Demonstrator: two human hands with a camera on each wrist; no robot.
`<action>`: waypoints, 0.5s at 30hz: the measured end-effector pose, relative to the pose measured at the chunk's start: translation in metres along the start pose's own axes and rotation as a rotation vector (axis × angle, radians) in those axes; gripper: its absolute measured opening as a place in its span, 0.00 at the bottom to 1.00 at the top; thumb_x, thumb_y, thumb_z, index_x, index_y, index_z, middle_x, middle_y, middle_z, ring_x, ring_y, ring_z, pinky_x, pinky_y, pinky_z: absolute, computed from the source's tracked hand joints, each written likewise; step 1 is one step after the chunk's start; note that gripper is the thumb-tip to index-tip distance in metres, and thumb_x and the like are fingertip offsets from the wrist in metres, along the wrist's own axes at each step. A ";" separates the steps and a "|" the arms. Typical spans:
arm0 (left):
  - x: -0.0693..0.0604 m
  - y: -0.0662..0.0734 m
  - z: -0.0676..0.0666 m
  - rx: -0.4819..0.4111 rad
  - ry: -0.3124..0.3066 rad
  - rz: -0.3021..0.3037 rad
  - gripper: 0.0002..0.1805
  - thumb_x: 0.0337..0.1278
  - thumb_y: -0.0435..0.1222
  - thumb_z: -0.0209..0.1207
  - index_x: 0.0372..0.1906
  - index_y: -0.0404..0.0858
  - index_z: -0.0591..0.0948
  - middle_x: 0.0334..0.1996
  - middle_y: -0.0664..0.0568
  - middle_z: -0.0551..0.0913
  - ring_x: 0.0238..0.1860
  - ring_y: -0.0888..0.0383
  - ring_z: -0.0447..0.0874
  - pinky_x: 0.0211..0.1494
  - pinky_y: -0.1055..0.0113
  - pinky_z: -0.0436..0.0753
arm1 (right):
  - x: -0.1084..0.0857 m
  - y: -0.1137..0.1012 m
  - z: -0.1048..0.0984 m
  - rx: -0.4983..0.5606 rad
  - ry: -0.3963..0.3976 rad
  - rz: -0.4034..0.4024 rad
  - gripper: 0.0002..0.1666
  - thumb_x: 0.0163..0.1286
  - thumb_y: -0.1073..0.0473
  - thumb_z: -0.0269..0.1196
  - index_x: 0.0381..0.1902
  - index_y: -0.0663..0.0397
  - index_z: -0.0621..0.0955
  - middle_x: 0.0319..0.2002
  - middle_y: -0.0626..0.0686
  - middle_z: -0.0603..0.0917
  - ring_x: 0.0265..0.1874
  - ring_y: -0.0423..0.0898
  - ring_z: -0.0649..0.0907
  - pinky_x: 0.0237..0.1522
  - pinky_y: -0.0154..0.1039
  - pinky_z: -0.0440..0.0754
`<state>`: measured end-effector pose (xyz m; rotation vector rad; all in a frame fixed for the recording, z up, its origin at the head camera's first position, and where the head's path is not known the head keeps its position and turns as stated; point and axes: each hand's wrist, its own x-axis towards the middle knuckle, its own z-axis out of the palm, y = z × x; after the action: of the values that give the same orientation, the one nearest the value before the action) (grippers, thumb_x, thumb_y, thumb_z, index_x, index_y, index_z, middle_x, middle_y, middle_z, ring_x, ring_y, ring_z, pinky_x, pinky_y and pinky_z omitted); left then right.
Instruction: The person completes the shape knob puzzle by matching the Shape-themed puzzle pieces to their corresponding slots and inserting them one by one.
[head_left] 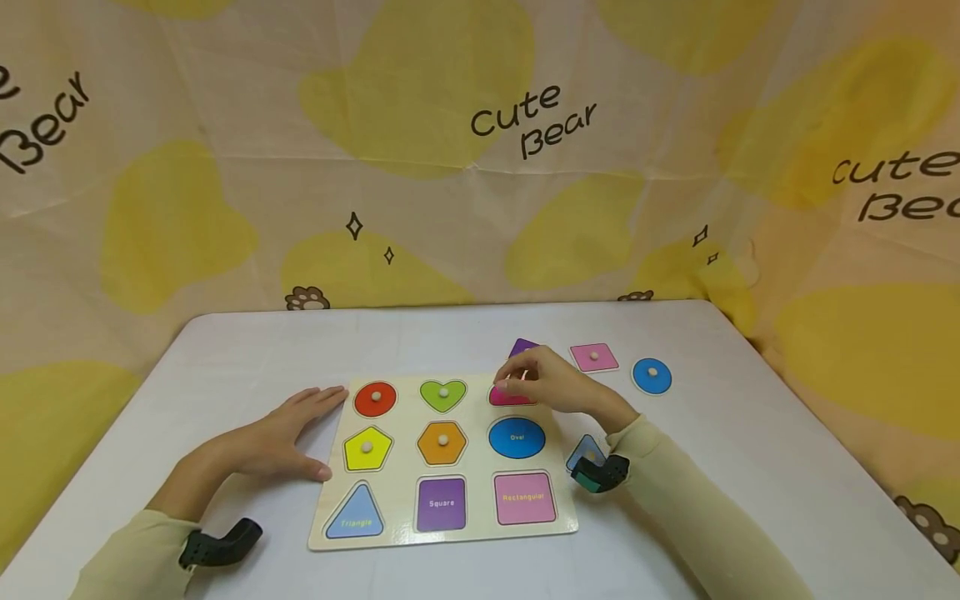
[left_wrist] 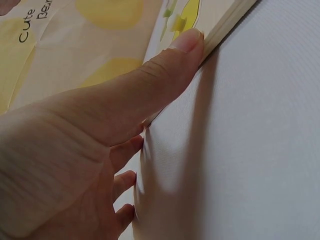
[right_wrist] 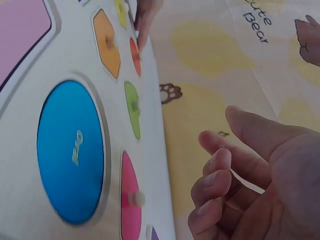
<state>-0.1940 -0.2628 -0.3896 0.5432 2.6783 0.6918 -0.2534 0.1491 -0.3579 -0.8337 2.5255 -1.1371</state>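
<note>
A wooden shape board (head_left: 405,417) lies on the table. My left hand (head_left: 273,437) rests at its left edge, fingers extended; in the left wrist view the thumb of that hand (left_wrist: 150,80) touches the board's edge (left_wrist: 220,30). Over the top right corner is my right hand (head_left: 558,383), beside a pink knobbed piece (head_left: 512,397). The right wrist view shows this right hand (right_wrist: 250,185) with loosely bent fingers, holding nothing, apart from the pink piece (right_wrist: 129,215). Red, green, yellow and orange knobbed pieces sit in the board; the oval (head_left: 517,446), triangle, square and rectangle places show printed names.
Behind the right hand lies a purple piece (head_left: 521,345), partly hidden. Further right are a pink rectangle (head_left: 581,358) and a blue oval (head_left: 643,379). A light blue triangle (head_left: 579,452) lies right of the board, partly covered by the wrist device (head_left: 611,473). Patterned cloth (head_left: 420,125) hangs behind.
</note>
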 end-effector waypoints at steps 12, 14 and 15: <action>-0.001 0.000 0.000 -0.009 -0.005 -0.006 0.62 0.40 0.56 0.75 0.80 0.43 0.56 0.80 0.38 0.54 0.78 0.28 0.42 0.71 0.21 0.52 | -0.032 0.024 -0.040 -0.017 0.099 0.135 0.17 0.73 0.54 0.64 0.51 0.61 0.85 0.41 0.59 0.85 0.32 0.48 0.77 0.31 0.36 0.81; -0.001 0.001 -0.001 -0.006 -0.009 -0.009 0.62 0.40 0.56 0.75 0.81 0.43 0.56 0.80 0.38 0.54 0.78 0.28 0.42 0.71 0.22 0.52 | -0.039 0.028 -0.048 -0.025 0.112 0.149 0.18 0.74 0.55 0.63 0.52 0.62 0.85 0.43 0.61 0.84 0.31 0.48 0.76 0.30 0.35 0.80; 0.000 0.001 -0.001 -0.004 -0.011 -0.009 0.62 0.40 0.56 0.75 0.81 0.43 0.56 0.80 0.38 0.54 0.78 0.28 0.42 0.71 0.22 0.53 | -0.042 0.030 -0.052 -0.027 0.117 0.155 0.19 0.74 0.55 0.63 0.53 0.63 0.84 0.46 0.63 0.85 0.31 0.48 0.76 0.30 0.35 0.80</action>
<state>-0.1938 -0.2622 -0.3879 0.5313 2.6673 0.6902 -0.2543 0.2220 -0.3461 -0.5808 2.6524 -1.1345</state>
